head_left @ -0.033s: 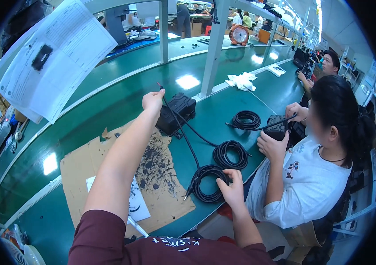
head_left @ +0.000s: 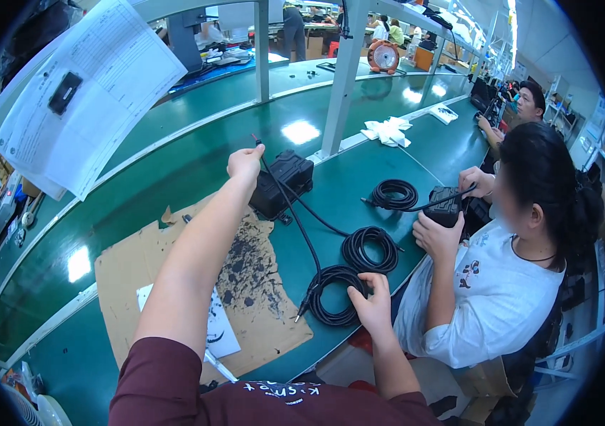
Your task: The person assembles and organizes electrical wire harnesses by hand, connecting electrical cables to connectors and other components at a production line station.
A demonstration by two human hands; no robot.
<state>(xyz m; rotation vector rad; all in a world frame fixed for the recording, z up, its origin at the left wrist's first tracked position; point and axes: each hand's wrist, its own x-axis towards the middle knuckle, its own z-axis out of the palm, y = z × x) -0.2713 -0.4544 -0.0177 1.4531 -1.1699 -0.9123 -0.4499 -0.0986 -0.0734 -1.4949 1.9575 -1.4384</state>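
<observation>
My left hand [head_left: 245,163] reaches forward with its fingers pinched round a black cable [head_left: 294,213], close to its end, where a short reddish wire tip sticks out. That cable runs down to a coil of black cable [head_left: 319,312] near the table's front edge. Thumb and fingers of my right hand [head_left: 373,302] hold the right side of this coil. A metal-tipped plug [head_left: 300,312] pokes out at the coil's left. Just beyond it lies a second coil [head_left: 386,264], whose cable leads to a black box [head_left: 292,174] beside my left hand.
Stained cardboard [head_left: 128,263] and a white sheet [head_left: 225,334] lie under my left arm. At right a co-worker [head_left: 501,277] holds another black box [head_left: 443,206] with a coiled cable [head_left: 395,184]. A metal post [head_left: 345,85] rises behind; a paper sheet [head_left: 96,92] hangs at left.
</observation>
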